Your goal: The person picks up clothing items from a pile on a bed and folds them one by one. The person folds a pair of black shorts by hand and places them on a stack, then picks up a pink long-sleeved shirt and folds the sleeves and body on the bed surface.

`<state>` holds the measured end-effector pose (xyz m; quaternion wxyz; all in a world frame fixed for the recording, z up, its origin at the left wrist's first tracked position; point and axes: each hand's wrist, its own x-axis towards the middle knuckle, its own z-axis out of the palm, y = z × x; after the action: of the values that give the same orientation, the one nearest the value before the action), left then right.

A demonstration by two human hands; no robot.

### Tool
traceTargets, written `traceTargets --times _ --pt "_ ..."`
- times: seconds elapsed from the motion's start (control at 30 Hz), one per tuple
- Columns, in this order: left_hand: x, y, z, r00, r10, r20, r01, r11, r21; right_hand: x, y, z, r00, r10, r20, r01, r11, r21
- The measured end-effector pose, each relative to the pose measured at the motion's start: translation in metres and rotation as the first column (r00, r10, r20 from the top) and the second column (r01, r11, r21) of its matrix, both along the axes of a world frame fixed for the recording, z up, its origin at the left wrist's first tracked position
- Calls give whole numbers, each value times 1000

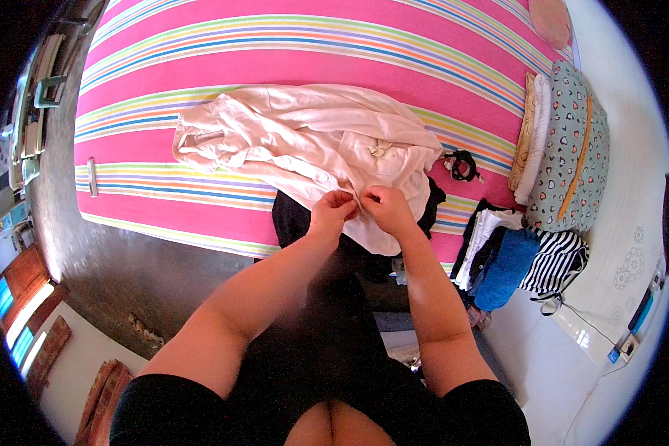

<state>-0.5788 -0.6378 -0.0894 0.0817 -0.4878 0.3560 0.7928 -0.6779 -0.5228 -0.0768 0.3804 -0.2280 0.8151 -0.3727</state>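
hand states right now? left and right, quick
Left hand: closed, pinching the edge of the pale pink garment.
Right hand: closed, pinching the same edge beside it.

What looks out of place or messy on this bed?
Nothing is damaged or spilled. The pale shirt lies crumpled on the striped sheet while both hands pinch its edge; clothes sit heaped by the pillow.
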Motion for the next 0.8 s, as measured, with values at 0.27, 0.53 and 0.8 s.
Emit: traceTargets --times 0.27,0.53,0.8 --pt "-9 -5 1 998 -46 -46 50 994 99 -3 4 -10 944 -199 263 191 980 58" --pt "-8 -11 -10 976 -218 -5 218 975 37 -1 -3 10 992 115 -53 -111 992 67" --pt "-15 -22 -10 953 -298 -55 302 950 77 -3 -9 16 979 153 -136 -125 973 193"
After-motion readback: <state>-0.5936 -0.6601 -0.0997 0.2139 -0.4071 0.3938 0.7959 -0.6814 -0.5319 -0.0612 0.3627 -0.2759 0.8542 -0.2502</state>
